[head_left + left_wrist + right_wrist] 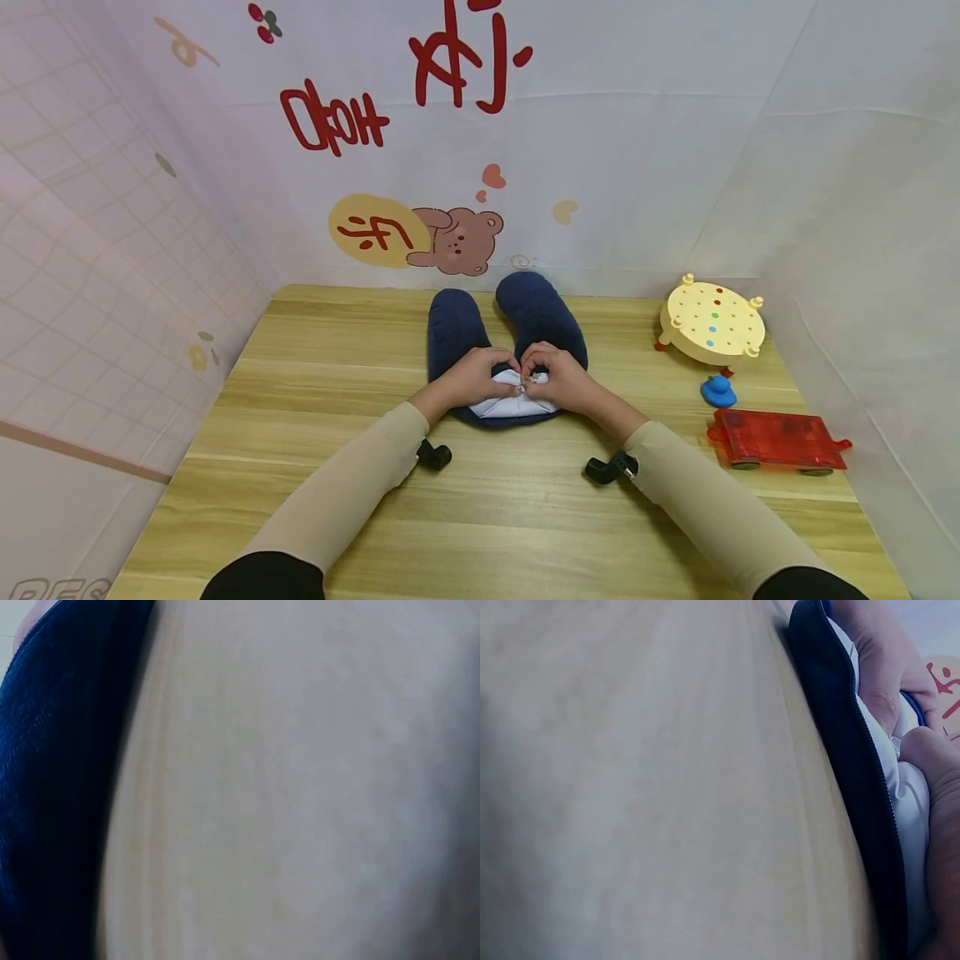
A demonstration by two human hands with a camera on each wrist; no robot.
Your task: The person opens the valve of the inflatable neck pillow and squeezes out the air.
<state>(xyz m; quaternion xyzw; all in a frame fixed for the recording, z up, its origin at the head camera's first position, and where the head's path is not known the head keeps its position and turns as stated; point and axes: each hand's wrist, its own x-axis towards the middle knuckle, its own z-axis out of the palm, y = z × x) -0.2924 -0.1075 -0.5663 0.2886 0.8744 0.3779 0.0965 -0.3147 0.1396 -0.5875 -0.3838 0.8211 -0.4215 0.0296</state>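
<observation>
A navy U-shaped neck pillow [455, 327] lies on the table with its two arms pointing toward the wall. Its cover is unzipped along the near curve, and white inner fabric [506, 407] shows in the gap. My left hand [472, 379] pinches that fabric from the left, fingertips at the middle of the opening. From the right, my right hand [562, 382] pinches it too, the fingertips of both hands close together. The right wrist view shows the zipper teeth [889, 795] along the cover's edge and the bunched white fabric. Only the cover's blue side [60, 780] fills the left wrist view's edge.
On the right of the wooden table [495, 533] are a yellow dotted round toy with short legs [712, 321], a small blue toy piece [718, 392] and a red translucent toy cart [780, 439]. A printed white wall covering [637, 167] stands behind.
</observation>
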